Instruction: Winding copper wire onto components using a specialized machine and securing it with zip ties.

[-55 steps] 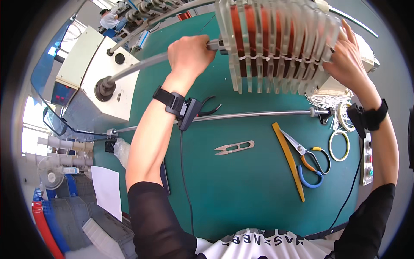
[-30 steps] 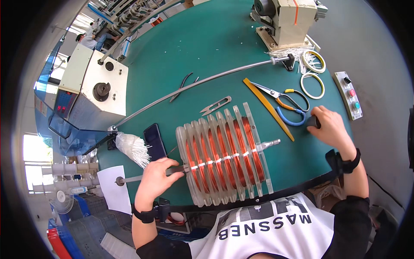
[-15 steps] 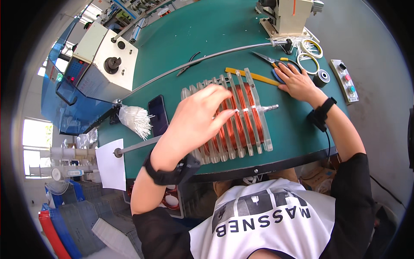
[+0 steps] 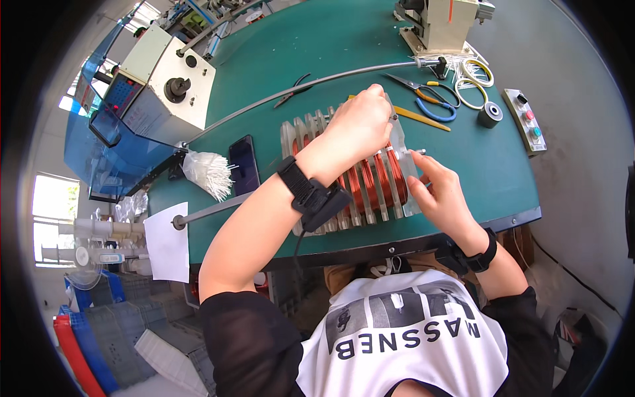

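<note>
Coils [image 4: 383, 180] under left grip [image 4: 362, 122], beside right grip [image 4: 442, 190]

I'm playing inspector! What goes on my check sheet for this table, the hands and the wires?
Surface: green tabletop, dark front edge.
Things by the hands: copper coils between translucent plates.
Clutter: scissors, yellow strip, grey roll, phone, bag of white strips.
Hands: left hand over the plates, grip unclear; right hand at their right end.
Cables: dark cable, lower right, beyond the table edge.
Surroundings: cream machine with blue guard left; button box right.
</note>
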`<state>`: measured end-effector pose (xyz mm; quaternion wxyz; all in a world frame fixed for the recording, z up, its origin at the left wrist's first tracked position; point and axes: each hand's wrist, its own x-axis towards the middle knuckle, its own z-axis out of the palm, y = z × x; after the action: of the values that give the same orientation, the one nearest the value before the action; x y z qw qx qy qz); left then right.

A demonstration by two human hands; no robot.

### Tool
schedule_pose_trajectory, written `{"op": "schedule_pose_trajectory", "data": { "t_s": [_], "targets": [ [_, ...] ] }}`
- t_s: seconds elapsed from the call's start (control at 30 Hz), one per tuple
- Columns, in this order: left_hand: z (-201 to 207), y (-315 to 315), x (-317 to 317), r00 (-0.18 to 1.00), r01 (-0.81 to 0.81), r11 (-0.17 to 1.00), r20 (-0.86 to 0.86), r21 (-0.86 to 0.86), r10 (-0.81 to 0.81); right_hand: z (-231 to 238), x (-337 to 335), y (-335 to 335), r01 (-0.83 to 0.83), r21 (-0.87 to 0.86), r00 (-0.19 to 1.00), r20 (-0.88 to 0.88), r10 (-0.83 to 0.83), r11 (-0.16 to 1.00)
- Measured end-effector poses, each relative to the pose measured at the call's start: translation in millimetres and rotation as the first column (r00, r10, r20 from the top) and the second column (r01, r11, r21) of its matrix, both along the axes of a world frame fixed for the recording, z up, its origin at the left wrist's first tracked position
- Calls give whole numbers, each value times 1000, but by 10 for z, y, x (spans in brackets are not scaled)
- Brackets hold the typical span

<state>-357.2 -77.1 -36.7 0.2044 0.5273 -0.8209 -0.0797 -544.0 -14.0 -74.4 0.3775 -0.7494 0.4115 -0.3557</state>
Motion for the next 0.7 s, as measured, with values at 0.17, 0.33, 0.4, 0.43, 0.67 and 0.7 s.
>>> {"op": "schedule_pose_trajectory", "data": {
  "t_s": [0.17,0.33,0.4,0.43,0.67,0.7],
  "targets": [
    [36,-157,-54,982,-12,1000,187,3,11,-39,26,59,85,-102,996,0,-86,991],
    [279,-270,8,979,-66,859,-133,508,154,-26,50,89,70,-79,997,-21,-72,994],
    [238,-252,-57,999,-49,970,-10,237,53,-11,88,94,71,-117,995,-57,-78,991],
    [214,-231,-104,990,20,999,140,-45,-14,-2,102,100,74,-155,992,-93,-90,985],
    [523,163,-70,760,87,984,649,-157,36,90,54,79,15,-144,990,-134,-34,990],
    [584,133,-72,737,87,963,667,-254,110,82,77,54,6,-240,986,-157,-45,971]
  ]
}}
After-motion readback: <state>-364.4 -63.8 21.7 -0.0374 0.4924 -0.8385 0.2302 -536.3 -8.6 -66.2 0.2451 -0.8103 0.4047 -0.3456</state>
